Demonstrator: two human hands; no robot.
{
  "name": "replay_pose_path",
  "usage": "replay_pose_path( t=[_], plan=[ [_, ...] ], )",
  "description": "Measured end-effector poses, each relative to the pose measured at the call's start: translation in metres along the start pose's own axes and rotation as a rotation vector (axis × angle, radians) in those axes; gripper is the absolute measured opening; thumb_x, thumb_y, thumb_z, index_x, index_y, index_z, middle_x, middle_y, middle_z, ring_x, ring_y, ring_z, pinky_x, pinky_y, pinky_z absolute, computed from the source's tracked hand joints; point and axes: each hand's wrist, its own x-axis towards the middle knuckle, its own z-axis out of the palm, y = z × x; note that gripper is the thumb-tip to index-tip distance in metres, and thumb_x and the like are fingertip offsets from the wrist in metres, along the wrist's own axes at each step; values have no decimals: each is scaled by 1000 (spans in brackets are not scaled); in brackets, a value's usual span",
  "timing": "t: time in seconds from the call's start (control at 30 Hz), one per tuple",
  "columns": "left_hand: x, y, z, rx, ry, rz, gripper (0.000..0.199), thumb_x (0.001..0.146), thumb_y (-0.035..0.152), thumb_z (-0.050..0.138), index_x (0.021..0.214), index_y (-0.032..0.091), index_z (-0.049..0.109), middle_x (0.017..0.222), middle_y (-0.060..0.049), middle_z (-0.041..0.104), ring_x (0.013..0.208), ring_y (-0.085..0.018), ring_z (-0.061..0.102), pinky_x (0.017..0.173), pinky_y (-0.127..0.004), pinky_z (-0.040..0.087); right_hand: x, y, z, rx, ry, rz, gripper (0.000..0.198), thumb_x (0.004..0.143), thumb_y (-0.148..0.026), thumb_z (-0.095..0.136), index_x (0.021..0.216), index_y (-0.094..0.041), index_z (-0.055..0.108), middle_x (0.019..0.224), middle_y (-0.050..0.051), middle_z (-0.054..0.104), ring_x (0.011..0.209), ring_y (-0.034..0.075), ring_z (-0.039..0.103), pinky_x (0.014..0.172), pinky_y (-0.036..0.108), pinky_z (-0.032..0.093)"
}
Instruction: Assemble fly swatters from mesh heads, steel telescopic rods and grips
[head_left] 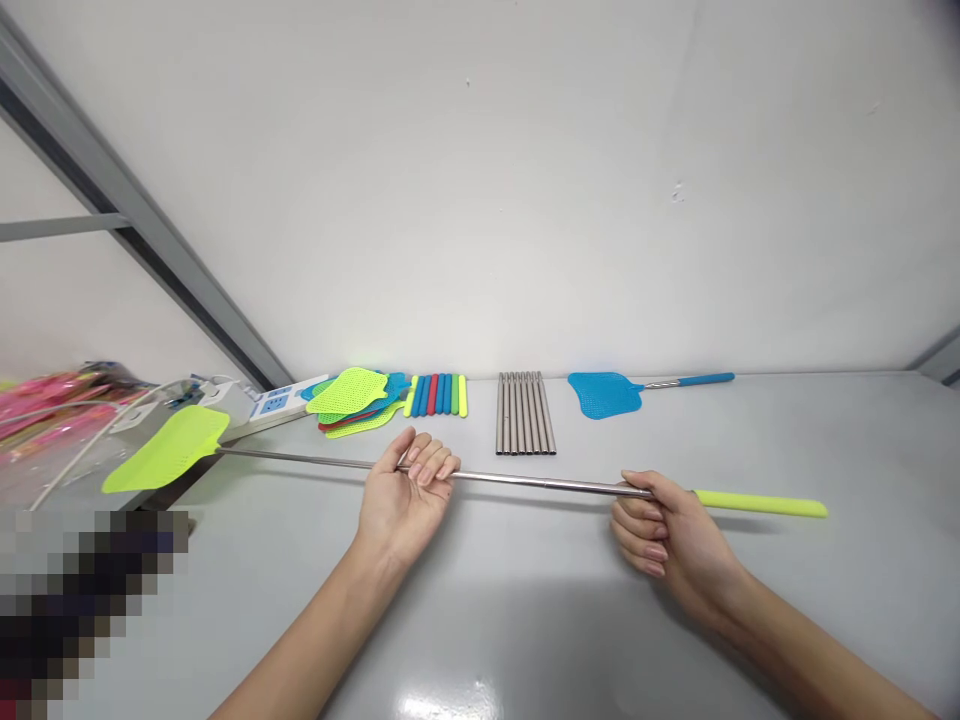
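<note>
A yellow-green fly swatter (171, 447) with a long, extended metal rod lies across both my hands above the grey table. My left hand (409, 490), palm up, has its fingers curled round the middle of the rod. Closer to the yellow-green handle, my right hand (671, 525) grips the rod in a closed fist with the thumb along it. The swatter's flat head reaches far to the left, and its handle sticks out past my right hand. Behind the rod, a row of metal tubes (525, 415) lies side by side on the table.
A blue fly swatter (606, 394) lies at the back right. Coloured handles (435, 395) are lined up beside a pile of swatter heads (349, 392). At left are a power strip (277, 402), cables and bagged pink items (56, 410). A white wall (495, 200) closes the back.
</note>
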Motion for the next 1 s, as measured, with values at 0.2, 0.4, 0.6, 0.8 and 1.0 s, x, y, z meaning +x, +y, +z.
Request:
replay_pose_path(
  t=[0.2,0.4,0.6,0.8,1.0],
  plan=[
    [-8,-26,9,14,-19,-109,29,85,21,32,56,16,32,53,3,29,49,-9,35,53,-23,39,-1,9,4,48,-88,81,40,77,-33,42,45,-20,22,42,-8,15,35,6,13,33,20,15],
    [-18,-47,12,63,-12,-168,25,82,20,39,59,13,44,60,-1,39,62,-13,44,65,-27,43,-7,19,8,70,-185,119,39,80,-35,38,47,-19,26,44,-8,17,37,6,15,36,19,17],
    [-20,-55,9,43,22,-245,24,82,21,42,63,10,51,64,-3,45,69,-14,48,76,-28,44,-9,24,11,41,-238,162,39,83,-37,35,49,-18,29,46,-7,18,38,6,16,37,19,17],
    [-22,-58,11,74,-17,-249,25,82,22,42,64,10,53,65,-4,49,73,-16,52,81,-29,41,-8,26,10,69,-246,172,39,83,-38,36,49,-18,31,46,-7,19,38,6,17,38,19,18],
    [-25,-56,13,135,-87,-237,31,84,24,36,64,9,55,66,-5,51,73,-16,53,83,-29,39,-9,26,10,67,-259,186,40,83,-38,36,49,-17,31,45,-7,19,38,6,17,38,20,18]
  ],
)
